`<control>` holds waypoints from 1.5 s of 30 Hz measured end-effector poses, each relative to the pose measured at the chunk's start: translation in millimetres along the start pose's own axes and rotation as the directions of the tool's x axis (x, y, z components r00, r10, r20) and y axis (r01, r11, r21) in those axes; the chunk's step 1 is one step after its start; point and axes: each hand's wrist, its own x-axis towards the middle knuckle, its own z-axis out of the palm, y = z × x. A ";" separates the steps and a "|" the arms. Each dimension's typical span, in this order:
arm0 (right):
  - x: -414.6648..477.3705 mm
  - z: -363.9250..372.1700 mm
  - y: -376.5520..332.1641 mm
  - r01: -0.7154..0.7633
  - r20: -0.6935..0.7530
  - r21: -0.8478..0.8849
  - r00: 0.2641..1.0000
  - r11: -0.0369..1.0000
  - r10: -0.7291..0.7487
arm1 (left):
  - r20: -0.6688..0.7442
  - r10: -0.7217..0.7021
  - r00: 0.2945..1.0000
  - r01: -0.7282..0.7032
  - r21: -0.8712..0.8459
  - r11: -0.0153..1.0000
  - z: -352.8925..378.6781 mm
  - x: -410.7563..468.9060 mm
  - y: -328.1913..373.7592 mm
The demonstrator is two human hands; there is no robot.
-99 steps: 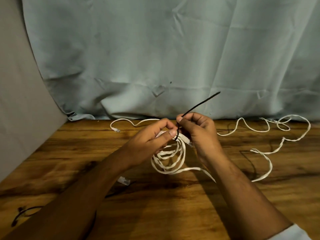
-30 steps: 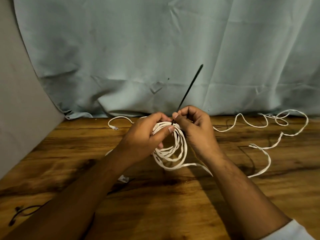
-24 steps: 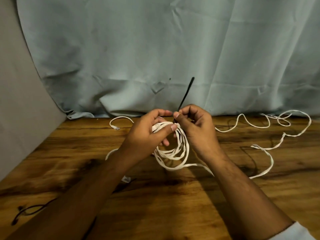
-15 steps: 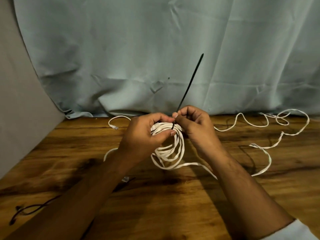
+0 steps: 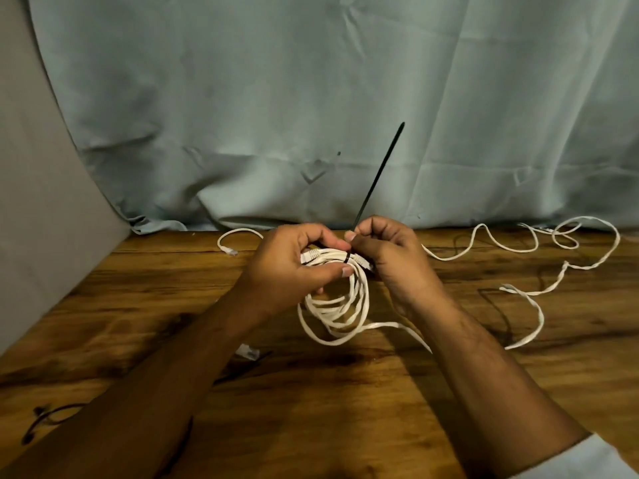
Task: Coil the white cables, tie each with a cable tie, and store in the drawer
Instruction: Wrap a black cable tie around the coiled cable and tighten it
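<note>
Coil of flat white cable (image 5: 340,305) held up over the brown wooden surface (image 5: 311,416), several loops hanging down; cannot tell if the lowest loop touches the wood.

Left hand (image 5: 294,267) at the coil's top left: fingers and thumb curled round the gathered strands, thumb tip pressed on the front of the bundle. White plug ends poke out beside that thumb.

Right hand (image 5: 390,257) at the coil's top right: fingers bent in, forefinger and thumb pinching the thin black cable tie (image 5: 378,174) at its base. A dark band of the tie crosses the bundle between the two hands. The tie's long tail stands up and leans away to the right above the coil.

One strand leaves the coil's bottom and passes under the right forearm.

Right of the coil: loose white cable (image 5: 532,295) lying in open bends on the wood, well apart from the hands. Cannot tell if it is the same cable.

Behind the coil to its left: a white cable end with plug (image 5: 229,251).

Below the coil's left: a clear plug (image 5: 247,352), partly under the left forearm.

Behind the coil: creased pale blue-grey cloth (image 5: 242,98), hanging down to the wood.
</note>
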 end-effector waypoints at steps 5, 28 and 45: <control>0.6 0.3 1.6 -0.089 0.000 0.036 0.996 0.995 0.089 | 0.041 0.025 0.999 -0.030 0.109 0.994 0.9 -0.5 1.3; -8.7 2.8 -13.4 -0.116 0.267 0.123 0.960 0.986 0.080 | 0.019 0.109 0.994 -0.108 0.357 0.928 -34.8 8.2 0.6; -7.2 8.7 2.8 0.342 0.278 -0.443 0.931 0.828 -0.236 | 0.007 -0.038 0.999 0.035 0.299 0.954 -30.3 8.7 2.8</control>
